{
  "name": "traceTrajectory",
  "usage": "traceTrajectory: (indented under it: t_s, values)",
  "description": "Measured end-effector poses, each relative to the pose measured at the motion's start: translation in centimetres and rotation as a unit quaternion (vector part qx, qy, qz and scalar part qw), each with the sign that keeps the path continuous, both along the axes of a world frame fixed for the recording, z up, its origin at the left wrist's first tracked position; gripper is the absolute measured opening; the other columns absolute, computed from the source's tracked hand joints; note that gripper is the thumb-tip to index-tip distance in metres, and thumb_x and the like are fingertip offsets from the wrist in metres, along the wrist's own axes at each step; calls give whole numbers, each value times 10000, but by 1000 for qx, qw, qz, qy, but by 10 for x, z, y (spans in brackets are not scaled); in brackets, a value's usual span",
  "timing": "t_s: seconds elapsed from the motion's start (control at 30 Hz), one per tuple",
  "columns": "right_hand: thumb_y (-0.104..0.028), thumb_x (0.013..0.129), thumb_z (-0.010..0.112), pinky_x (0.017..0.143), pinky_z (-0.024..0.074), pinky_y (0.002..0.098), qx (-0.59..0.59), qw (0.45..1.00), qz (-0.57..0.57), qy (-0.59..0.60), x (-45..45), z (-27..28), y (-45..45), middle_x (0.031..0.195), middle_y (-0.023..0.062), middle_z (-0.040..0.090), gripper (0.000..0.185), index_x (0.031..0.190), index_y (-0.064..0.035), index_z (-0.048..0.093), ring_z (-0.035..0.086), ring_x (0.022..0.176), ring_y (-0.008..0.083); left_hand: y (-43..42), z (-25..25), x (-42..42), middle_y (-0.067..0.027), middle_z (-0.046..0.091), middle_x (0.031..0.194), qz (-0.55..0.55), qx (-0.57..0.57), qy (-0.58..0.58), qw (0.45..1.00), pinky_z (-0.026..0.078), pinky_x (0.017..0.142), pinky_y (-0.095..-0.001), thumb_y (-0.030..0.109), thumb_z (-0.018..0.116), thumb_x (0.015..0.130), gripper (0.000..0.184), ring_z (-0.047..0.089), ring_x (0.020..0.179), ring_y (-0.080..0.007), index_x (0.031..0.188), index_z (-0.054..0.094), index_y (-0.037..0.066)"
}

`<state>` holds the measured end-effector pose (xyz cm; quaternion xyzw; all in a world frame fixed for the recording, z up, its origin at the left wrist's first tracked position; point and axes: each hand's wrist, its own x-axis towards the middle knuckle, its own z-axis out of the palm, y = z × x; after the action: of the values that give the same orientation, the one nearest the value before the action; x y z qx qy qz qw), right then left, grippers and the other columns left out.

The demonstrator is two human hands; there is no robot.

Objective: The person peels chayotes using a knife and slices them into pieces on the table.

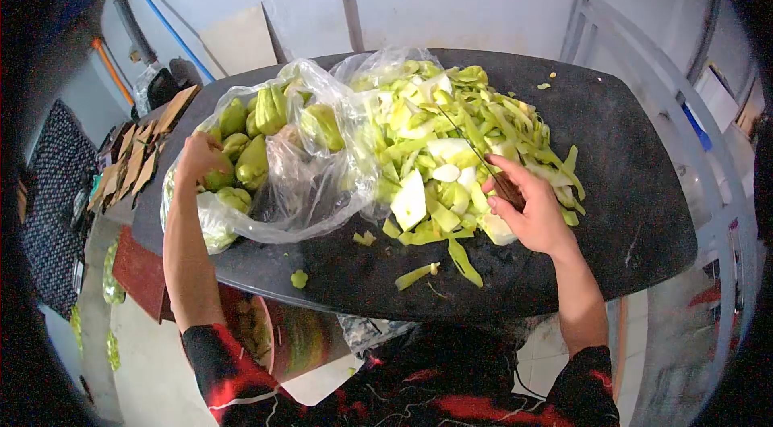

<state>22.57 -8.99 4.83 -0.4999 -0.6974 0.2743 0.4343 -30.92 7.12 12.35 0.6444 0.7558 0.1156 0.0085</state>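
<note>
Whole green chayotes (253, 163) lie in an open clear plastic bag (322, 209) on the left of a dark table (628, 185). My left hand (201, 159) reaches into the bag's left side, its fingers on a chayote there; how firmly they close on it is partly hidden. In my right hand (523, 201) is a knife (463, 135) with a dark handle, its thin blade pointing up and left over a heap of pale green peelings and cut pieces (435, 193). The heap is beside the bag, right of it.
A few scraps (299, 279) lie near the table's front edge. Below it stands a round container (258, 330) with items inside. Flattened cardboard (137, 161) is at the left, and a grey metal railing (684, 97) at the right.
</note>
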Motion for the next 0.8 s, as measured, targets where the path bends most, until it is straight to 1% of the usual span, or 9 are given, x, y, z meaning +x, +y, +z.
traceTrajectory:
  t_s: [0.27, 0.37, 0.43, 0.5, 0.53, 0.57, 0.63, 0.7, 0.8]
  values:
    - [-14, 837, 655, 825, 523, 336, 15, 1000, 10, 1, -2, -1, 3, 969, 123, 704, 520, 1334, -47, 505, 682, 869, 202, -26, -24, -34, -146, 689, 776, -29, 135, -78, 987, 525, 552, -328, 143, 847, 507, 519, 669, 698, -206, 992, 720, 10]
    - [-15, 840, 654, 811, 522, 327, 14, 1000, 10, 9, -3, -2, 4, 957, 114, 702, 519, 1335, -46, 504, 678, 855, 192, -39, -20, -28, -152, 693, 853, 24, 139, -151, 978, 545, 540, -330, 139, 828, 605, 511, 682, 723, -215, 1080, 692, 13]
    - [-15, 841, 654, 807, 522, 323, 9, 1000, 10, 14, -3, -1, 3, 950, 110, 700, 518, 1335, -46, 504, 676, 854, 187, -36, -29, -38, -154, 683, 982, -37, 183, -398, 898, 589, 578, -378, 137, 761, 753, 503, 692, 767, -237, 1210, 609, -7]
    - [-15, 842, 653, 803, 522, 318, 6, 1000, 10, 19, -2, 1, 3, 943, 106, 698, 517, 1336, -46, 503, 675, 854, 181, -38, -31, -43, -164, 653, 1075, -33, 193, -482, 854, 602, 645, -411, 157, 704, 822, 479, 683, 859, -264, 1248, 566, -15]
    - [21, 855, 624, 769, 506, 270, -3, 1000, 19, 19, -2, 2, 3, 972, 80, 666, 527, 1357, -27, 472, 623, 835, 123, -39, -30, -42, -174, 624, 1167, -29, 200, -561, 802, 615, 713, -445, 177, 647, 892, 459, 674, 951, -292, 1286, 524, -24]
    - [56, 867, 594, 736, 490, 222, -11, 999, 29, 18, -3, 3, 3, 1001, 54, 634, 538, 1379, -8, 441, 572, 816, 65, -39, -31, -39, -174, 624, 1167, -29, 201, -561, 802, 615, 713, -445, 177, 647, 892, 459, 674, 951, -292, 1286, 524, -24]
    - [54, 870, 592, 715, 485, 216, -12, 999, 29, 16, -5, 3, 4, 999, 53, 633, 534, 1378, -10, 442, 566, 799, 56, -42, -30, -15, -176, 567, 1266, -99, 188, -746, 631, 576, 867, -475, 231, 597, 936, 435, 585, 1138, -329, 1291, 512, -7]
    - [53, 872, 590, 695, 481, 209, -9, 999, 31, 8, -11, 7, 4, 997, 52, 633, 530, 1377, -12, 444, 561, 783, 48, -38, -24, 29, -189, 515, 1311, -146, 133, -835, 513, 521, 967, -497, 300, 592, 943, 451, 511, 1212, -336, 1293, 504, 31]
    - [-19, 854, 649, 767, 522, 302, 16, 999, 22, 18, -18, 10, 2, 937, 91, 697, 493, 1324, -30, 504, 659, 825, 140, -36, -25, 87, -223, 443, 1336, -128, 107, -856, 489, 585, 875, -452, 389, 656, 891, 595, 511, 1186, -387, 1334, 455, 47]
